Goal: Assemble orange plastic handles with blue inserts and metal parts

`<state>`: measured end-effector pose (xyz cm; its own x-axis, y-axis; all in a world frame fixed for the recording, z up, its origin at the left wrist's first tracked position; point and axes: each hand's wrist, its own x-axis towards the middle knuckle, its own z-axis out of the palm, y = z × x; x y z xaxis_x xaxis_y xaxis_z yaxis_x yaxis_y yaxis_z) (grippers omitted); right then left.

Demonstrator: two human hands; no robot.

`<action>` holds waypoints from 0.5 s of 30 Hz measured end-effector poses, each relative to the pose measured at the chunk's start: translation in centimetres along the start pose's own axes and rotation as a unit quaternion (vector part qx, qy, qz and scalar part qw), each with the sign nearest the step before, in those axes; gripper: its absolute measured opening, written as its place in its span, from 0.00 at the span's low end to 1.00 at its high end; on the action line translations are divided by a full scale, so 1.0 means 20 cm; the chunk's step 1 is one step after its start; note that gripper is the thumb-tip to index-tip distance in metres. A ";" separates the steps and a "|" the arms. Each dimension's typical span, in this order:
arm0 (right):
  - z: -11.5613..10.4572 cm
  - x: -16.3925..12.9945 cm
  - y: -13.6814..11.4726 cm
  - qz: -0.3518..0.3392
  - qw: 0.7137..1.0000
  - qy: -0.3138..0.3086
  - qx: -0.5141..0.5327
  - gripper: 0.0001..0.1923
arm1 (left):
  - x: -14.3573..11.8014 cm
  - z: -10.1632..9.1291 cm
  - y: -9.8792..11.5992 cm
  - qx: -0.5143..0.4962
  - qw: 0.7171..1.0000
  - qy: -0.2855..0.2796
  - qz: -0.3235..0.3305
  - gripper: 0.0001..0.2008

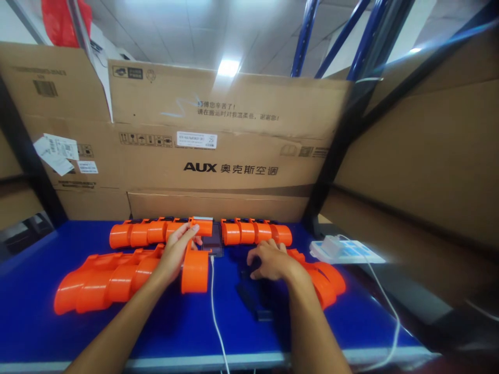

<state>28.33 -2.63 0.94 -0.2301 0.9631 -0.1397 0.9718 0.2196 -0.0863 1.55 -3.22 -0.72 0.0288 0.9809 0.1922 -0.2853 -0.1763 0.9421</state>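
Right now we have our left hand (pixel 177 252) pinching the end of the rear orange ribbed part (pixel 159 232), just left of the small dark device (pixel 213 244) on the blue counter (pixel 39 270). Our right hand (pixel 273 259), fingers curled loosely, rests on a black piece (pixel 253 301) right of it. Looks like mid-assembly; next likely needs aligning that end.

On the table (pixel 47 291), two ribbed parts (pixel 156 232) lie behind; a cardboard box (pixel 218 156) stands behind them, a power strip (pixel 346 250) lies right.

Blue bench (pixel 47 311) w/ cardboard boxes (pixel 218 156) behind, blue rack uprights (pixel 307 36), ceiling light (pixel 228 67) overhead.
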 end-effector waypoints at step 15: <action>0.08 0.02 -0.19 -0.130 0.988 0.072 0.036 0.11 | 0.01 0.01 -0.02 0.023 1.000 -0.002 0.014 0.19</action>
<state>24.55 -3.31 -0.36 -0.4559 0.8892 0.0379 0.8736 0.4552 -0.1721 1.83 -2.99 -1.08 0.0262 0.9753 0.2194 -0.2414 -0.2068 0.9481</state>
